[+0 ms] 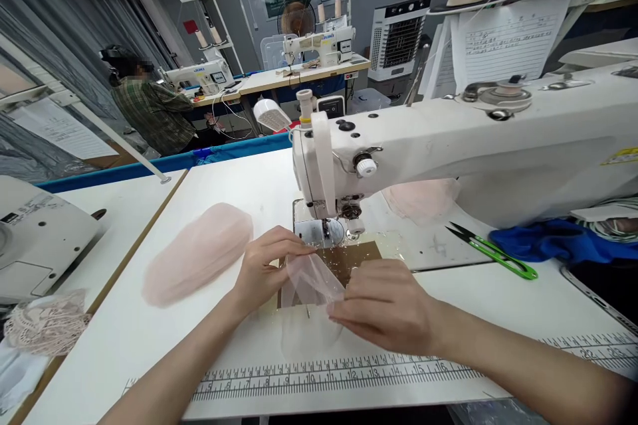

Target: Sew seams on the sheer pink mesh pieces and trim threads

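A small piece of sheer pale fabric (pixel 312 279) is stretched between my two hands, just in front of the needle area of a white sewing machine (pixel 329 166). My left hand (pixel 266 262) pinches its upper left edge close to the presser foot. On the right side, my right hand (pixel 386 305) grips the fabric with curled fingers. Beneath the cloth lies a brown patch (pixel 359 259) on the machine bed. To the left rests a stack of sheer pink pieces (pixel 199 255), and more pink fabric (pixel 423 199) sits behind the needle, under the machine arm.
Green-handled thread snips (pixel 493 249) and a blue cloth (pixel 543 242) lie at the right. A printed ruler (pixel 309 378) runs along the front edge. Lace (pixel 47 322) is heaped at far left. Across the room, a person (pixel 149 103) sits by another sewing machine.
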Available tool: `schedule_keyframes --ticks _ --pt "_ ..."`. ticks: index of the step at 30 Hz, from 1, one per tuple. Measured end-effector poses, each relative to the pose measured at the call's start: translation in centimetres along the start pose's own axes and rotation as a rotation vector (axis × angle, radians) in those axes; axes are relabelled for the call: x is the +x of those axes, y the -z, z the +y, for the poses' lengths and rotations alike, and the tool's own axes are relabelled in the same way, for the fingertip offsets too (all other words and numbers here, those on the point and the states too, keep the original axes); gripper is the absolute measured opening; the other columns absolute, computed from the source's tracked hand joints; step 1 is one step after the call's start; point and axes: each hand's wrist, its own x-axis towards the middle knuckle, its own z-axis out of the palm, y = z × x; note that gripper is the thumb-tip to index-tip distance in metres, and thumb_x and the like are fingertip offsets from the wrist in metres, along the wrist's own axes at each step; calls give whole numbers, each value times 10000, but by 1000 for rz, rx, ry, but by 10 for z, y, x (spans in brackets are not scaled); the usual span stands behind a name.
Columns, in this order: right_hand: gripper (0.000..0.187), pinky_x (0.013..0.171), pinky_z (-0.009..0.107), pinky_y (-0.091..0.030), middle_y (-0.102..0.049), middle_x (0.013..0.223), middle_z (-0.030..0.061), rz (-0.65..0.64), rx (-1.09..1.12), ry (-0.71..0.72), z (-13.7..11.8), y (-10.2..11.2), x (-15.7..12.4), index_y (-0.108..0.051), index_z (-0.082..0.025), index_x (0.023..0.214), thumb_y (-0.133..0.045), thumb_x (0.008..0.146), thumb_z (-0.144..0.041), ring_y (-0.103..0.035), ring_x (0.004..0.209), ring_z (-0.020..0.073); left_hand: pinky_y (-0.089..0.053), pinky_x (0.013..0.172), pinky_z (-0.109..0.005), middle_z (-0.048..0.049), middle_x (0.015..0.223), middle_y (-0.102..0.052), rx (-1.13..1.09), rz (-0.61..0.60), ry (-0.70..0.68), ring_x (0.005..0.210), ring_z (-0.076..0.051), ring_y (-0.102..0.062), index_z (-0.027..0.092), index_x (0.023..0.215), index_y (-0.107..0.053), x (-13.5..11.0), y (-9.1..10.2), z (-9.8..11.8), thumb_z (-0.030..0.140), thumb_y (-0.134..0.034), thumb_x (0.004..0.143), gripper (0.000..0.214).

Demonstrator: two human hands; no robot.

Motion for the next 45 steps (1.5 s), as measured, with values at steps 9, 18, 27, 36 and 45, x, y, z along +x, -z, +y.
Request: schedule_keyframes --ticks 9,18,27,36,45 --pt "153 483 262 -278 -479 549 -51 -33 -246 139 -8 -6 -5 -653 -161 711 -616 844 -95 -358 528 100 -535 705 -334 -28 825 -697 -96 5 19 818 -163 -632 224 954 -712 -2 -9 2 41 -644 825 233" --pt "197 480 264 -273 -467 545 -51 -21 -254 155 -11 -4 -2 -651 -156 717 -560 874 -77 -372 519 99 -538 720 -352 -25 834 -712 -114 12 47 823 -170 -637 240 960 -717 -3 -11 2 57 -648 831 234" --pt "217 475 265 -278 -477 528 -45 -13 -236 177 -12 -4 -1 -668 -141 703 -551 867 -60 -370 527 103 -526 689 -322 -36 866 -652 -41 42 63 839 -168 -608 248 929 -734 -2 -10 4 97 -653 836 195" --pt "175 514 268 -296 -513 584 -46 -44 -307 142 -9 -7 -4 -657 -154 740 -576 871 -70 -397 564 102 -417 459 -235 19 605 -683 -91 -117 538 469 -101 -517 270 1001 -757 2 -3 19 287 -587 893 202" --pt "224 503 275 -275 -479 564 -44 -92 -339 121 -4 -11 -7 -638 -153 667 -588 877 -95 -371 552 106 -565 887 -395 -114 1155 -709 -773 -157 935 1013 -283 -695 195 1117 -702 5 2 19 367 -620 869 312"
